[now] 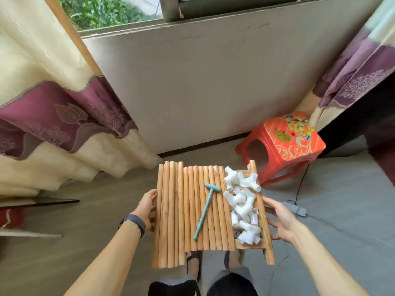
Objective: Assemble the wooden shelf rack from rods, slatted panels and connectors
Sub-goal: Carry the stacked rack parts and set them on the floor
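About 13 wooden rods point(192, 210), 1 teal hammer point(204, 212), 1 orange stool point(284, 146).

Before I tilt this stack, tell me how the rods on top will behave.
The rods are round and seem to lie loose side by side on the slatted panel, so they will probably roll sideways at a slight tilt. They look like stiff wood, unlikely to flex. The hammer lying across them would likely slide off too.
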A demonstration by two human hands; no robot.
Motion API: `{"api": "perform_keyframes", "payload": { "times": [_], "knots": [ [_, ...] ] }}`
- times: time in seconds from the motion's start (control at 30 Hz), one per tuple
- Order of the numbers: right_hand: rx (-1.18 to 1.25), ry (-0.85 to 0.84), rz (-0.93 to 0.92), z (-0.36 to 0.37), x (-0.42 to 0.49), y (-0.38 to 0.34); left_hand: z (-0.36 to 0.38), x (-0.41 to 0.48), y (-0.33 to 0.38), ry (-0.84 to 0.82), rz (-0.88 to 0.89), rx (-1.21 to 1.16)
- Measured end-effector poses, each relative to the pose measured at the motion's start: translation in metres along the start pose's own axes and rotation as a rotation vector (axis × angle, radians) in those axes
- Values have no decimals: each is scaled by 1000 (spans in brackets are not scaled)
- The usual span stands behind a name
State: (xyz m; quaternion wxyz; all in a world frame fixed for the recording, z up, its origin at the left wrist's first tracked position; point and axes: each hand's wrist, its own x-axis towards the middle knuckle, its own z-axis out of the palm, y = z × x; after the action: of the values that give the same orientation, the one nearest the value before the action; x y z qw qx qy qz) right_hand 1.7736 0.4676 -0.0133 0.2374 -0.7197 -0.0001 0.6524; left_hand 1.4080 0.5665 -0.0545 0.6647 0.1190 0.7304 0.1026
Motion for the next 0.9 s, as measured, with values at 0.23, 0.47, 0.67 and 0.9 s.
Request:
{"api": "perform_keyframes", "payload": {
  "times": [0.23, 0.47, 0.67, 0.9],
  "knots": [
    [-179, -72, -1, -5, 86, -48, 34, 35, -32, 141, -42, -242],
    [-325, -76, 49, -10, 206, -28, 69, 124, -106, 218, -108, -401],
    [-378, -79, 78, -8, 310, 34, 79, 226, -177, 242, -135, -450],
    [-416, -46, 75, 7, 447, 118, 82, 360, -256, 260, -171, -475]
  ]
}}
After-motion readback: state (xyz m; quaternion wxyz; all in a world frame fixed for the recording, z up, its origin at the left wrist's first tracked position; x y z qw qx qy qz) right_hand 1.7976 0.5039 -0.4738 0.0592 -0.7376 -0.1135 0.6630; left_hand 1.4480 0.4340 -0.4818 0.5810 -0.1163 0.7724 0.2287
